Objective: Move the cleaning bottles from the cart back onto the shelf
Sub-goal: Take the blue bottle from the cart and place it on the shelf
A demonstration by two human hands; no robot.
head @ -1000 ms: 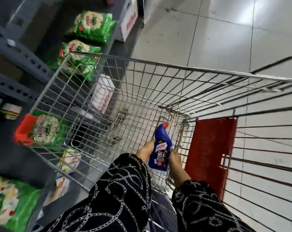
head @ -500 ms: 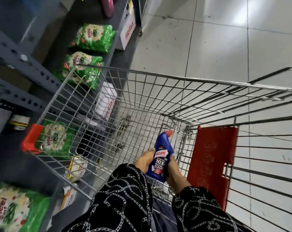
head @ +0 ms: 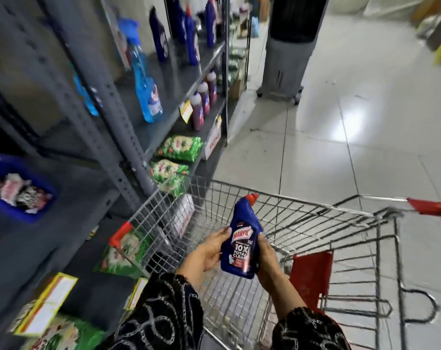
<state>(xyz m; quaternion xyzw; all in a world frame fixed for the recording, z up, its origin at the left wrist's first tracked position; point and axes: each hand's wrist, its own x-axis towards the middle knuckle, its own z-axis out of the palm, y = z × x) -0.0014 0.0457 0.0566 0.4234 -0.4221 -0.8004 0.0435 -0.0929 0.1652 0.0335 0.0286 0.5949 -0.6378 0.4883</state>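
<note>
The dark blue plastic bottle with a red cap (head: 243, 239) reads "Harpic 10X Total Clean"; the left hand (head: 210, 248) and right hand (head: 266, 258) clasp its sides, above the silver wire shopping cart (head: 302, 223), beside the grey metal shelf (head: 128, 137)

Head view, downward over cart (head: 285, 210), close.

blue btl (head: 242, 246): "harpic 10x total clean"

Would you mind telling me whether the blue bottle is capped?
Capped: a red cap sits on the neck of the blue bottle, held between the left hand and right hand.
</note>
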